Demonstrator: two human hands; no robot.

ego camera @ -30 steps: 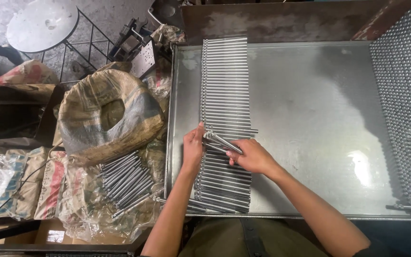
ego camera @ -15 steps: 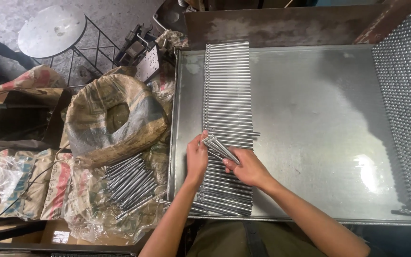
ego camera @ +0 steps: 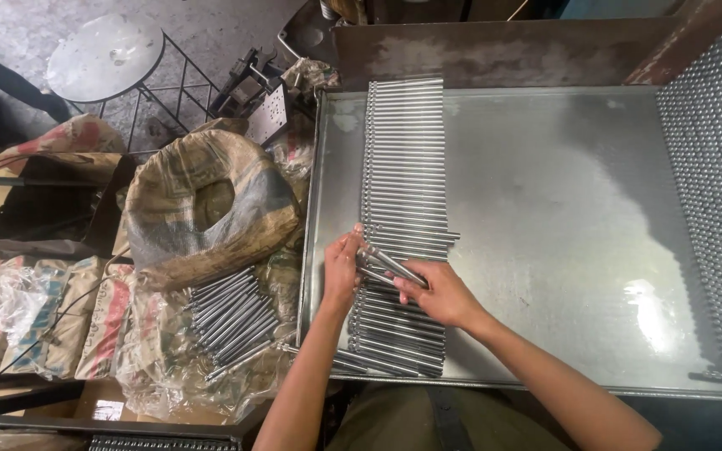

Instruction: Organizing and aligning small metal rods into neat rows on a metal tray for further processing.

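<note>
- The left hand (ego camera: pixel 343 271) stands edge-on at the left ends of the row of steel rods (ego camera: pixel 403 167), fingers straight and pressed together like a stop.
- The right hand (ego camera: pixel 440 292) is closed around a small bundle of rods (ego camera: pixel 390 266), which lies tilted across the row, its far ends against the left palm.
- The row lies side by side on the metal tray (ego camera: pixel 561 192), running from the far rim to the near edge, close to the tray's left wall.
- To do this well, keep the left hand square to the row so the rod ends butt flush, and lower the bundle until it is parallel with its neighbours before letting go.
- A few rods near the hands jut out to the right; they probably need nudging back into line.
- More loose rods (ego camera: pixel 231 317) lie on sacks left of the tray, beside a rolled-down sack (ego camera: pixel 202 205).
- How many rods the bundle holds is hard to tell.
</note>
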